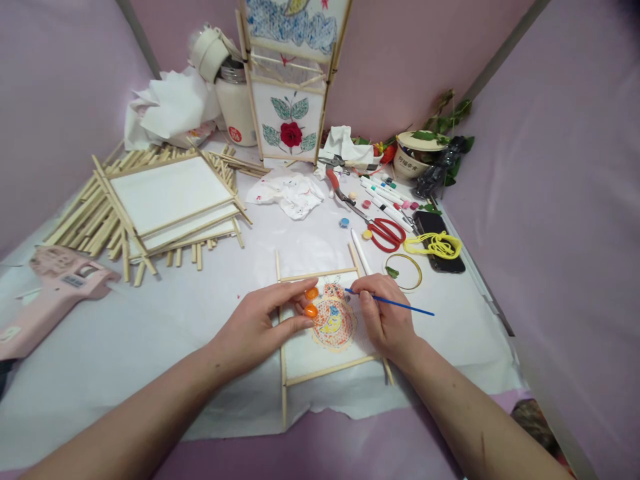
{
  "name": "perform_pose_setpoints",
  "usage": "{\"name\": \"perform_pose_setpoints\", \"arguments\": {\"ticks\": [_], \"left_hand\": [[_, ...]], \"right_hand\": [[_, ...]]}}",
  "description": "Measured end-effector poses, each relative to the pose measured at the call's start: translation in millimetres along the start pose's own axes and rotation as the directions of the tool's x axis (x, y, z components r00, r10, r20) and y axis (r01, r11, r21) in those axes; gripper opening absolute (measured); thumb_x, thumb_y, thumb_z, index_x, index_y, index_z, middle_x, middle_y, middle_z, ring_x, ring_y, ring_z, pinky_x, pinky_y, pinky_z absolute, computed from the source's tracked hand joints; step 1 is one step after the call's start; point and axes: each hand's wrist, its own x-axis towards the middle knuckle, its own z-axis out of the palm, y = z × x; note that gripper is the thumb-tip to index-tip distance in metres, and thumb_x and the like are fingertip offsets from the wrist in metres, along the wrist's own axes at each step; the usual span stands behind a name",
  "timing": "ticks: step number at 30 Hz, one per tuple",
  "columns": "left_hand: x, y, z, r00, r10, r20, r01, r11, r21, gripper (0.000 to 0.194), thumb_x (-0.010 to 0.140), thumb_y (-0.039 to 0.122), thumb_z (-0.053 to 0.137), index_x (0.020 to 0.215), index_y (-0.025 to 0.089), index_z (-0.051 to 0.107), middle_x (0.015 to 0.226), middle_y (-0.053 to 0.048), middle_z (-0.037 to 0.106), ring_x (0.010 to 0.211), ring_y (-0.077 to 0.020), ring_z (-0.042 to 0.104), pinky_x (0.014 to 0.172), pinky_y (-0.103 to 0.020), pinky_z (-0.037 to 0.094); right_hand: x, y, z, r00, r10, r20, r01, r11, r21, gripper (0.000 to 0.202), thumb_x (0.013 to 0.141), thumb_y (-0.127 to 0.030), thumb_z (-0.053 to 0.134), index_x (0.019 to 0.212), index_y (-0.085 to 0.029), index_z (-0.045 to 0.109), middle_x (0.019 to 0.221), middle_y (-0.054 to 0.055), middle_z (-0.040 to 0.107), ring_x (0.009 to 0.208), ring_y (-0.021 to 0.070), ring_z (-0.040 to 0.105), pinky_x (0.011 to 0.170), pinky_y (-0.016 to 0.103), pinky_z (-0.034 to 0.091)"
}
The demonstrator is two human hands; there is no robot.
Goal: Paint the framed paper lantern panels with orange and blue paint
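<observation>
A white panel framed in thin wooden sticks [305,372] lies on the table before me, bearing a dotted orange, yellow and blue drawing [334,324]. Between its thumb and fingers, my left hand [265,320] pinches a small orange paint pot [311,311], whose round orange lid [312,293] stands apart just above it. My right hand [387,317] is closed around a thin blue paintbrush [407,306]. The brush tip points left, at the upper part of the drawing. Part of the panel's right side is hidden under my right hand.
Wooden sticks [90,223] and framed white panels [173,193] lie at left, behind a pink glue gun [55,293]. A painted lantern-like frame [290,127] stands at the back. Red-handled scissors [389,235], white markers [387,200], yellow cord [435,245] and a phone [453,265] lie right.
</observation>
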Motion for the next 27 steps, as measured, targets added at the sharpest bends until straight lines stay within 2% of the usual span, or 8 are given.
{"name": "perform_pose_setpoints", "arguments": {"ticks": [5,13,27], "left_hand": [[0.2,-0.1,0.8,1.0,0.006,-0.006,-0.006,1.0,-0.001,0.048,0.083,0.031,0.07,0.13,0.027,0.06,0.109,-0.004,0.073,0.095,-0.0206,0.069,0.089,-0.036,0.053],[0.4,0.4,0.4,1.0,0.019,-0.011,-0.019,1.0,0.003,0.048,0.083,0.031,0.07,0.13,0.026,0.06,0.105,-0.003,0.073,0.093,-0.0195,0.069,0.088,-0.035,0.053],[0.8,-0.3,0.7,1.0,0.021,-0.005,-0.021,1.0,0.009,0.048,0.084,0.03,0.07,0.13,0.026,0.059,0.104,-0.003,0.073,0.094,-0.0188,0.068,0.088,-0.033,0.052]], "right_hand": [[-0.2,-0.9,-1.8,0.999,0.013,-0.029,-0.012,0.998,0.058,0.015,0.092,-0.013,0.042,0.088,-0.02,0.055,0.079,0.004,0.062,0.073,0.0171,0.055,0.07,0.034,0.04],[0.1,-0.6,-1.5,1.0,0.025,0.011,-0.025,0.999,0.027,0.014,0.093,-0.014,0.043,0.089,-0.019,0.055,0.08,0.004,0.062,0.075,0.0173,0.055,0.07,0.034,0.04],[-1.3,-2.9,-4.0,0.999,0.025,-0.028,-0.023,0.998,0.066,0.015,0.092,-0.014,0.042,0.089,-0.02,0.056,0.079,0.004,0.062,0.073,0.0169,0.054,0.07,0.035,0.04]]}}
